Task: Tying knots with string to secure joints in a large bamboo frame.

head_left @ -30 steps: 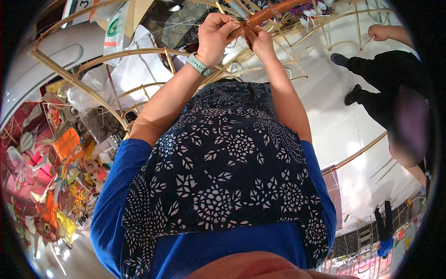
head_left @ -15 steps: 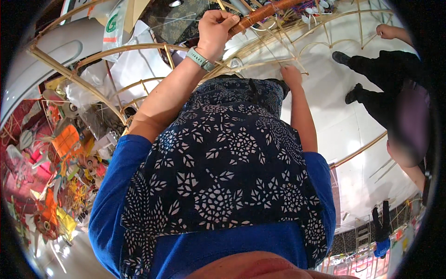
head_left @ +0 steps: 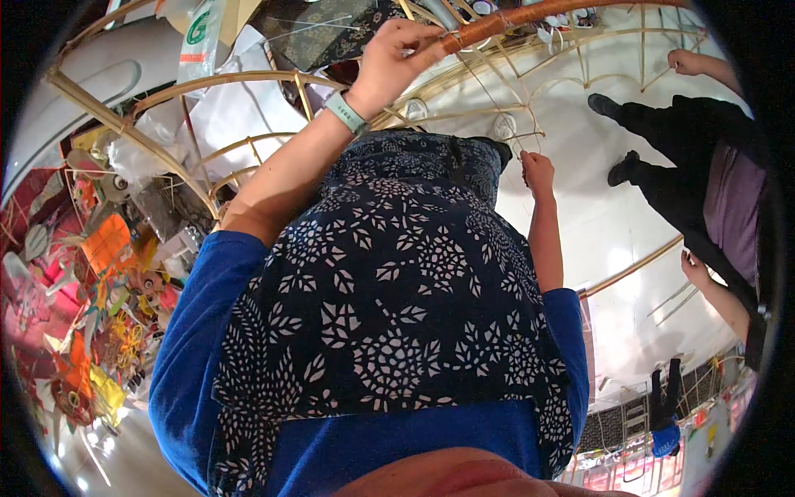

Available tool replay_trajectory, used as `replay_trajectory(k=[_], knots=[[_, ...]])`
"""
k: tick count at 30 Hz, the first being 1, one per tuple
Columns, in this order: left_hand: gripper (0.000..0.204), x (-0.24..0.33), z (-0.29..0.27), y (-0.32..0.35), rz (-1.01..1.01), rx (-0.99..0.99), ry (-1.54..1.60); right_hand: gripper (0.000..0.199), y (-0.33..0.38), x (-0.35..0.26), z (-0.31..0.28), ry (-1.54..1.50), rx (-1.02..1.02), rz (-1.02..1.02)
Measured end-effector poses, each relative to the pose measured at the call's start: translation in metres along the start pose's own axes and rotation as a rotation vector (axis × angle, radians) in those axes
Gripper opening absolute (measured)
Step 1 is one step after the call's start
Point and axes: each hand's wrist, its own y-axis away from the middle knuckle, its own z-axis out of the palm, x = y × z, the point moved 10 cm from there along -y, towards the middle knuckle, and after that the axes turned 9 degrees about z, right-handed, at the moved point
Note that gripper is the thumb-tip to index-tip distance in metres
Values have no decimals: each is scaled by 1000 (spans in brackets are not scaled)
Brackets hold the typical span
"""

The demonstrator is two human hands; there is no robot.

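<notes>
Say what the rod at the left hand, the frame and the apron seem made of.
Rod: core hidden; reddish-brown wrapping, perhaps thread or tape, with a slight sheen and fine bands.
Frame: likely bamboo or cane, smooth; slim straw-coloured strips bent into curves.
Apron: woven cloth, probably cotton, matte; it drapes softly, with white print on navy.

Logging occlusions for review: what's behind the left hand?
Beyond the left hand, to its upper left, a dark patterned surface shows; whatever lies directly behind the hand is covered.

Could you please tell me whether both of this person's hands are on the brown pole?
No, the left hand is at the brown pole, but the right hand is well away from it.
</notes>
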Motion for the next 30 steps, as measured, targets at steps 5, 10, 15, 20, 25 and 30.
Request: replay_trajectory(k=[5,10,15,20,25,30], knots=[[25,21,-3,7,200,112,-225,40,6,-6,6,-60,-73,-60],[23,16,-2,8,136,143,-180,39,5,-4,3,-85,-79,3],[24,13,-2,8,124,146,-247,40,-25,-20,-14,-151,-9,1],[25,10,-2,5,120,113,-295,37,-71,-41,5,-132,-58,-37],[24,24,-6,4,184,131,-351,43,-97,-91,46,21,4,-350],[25,25,-5,4,129,74,-353,43,-116,-116,103,266,-103,-201]])
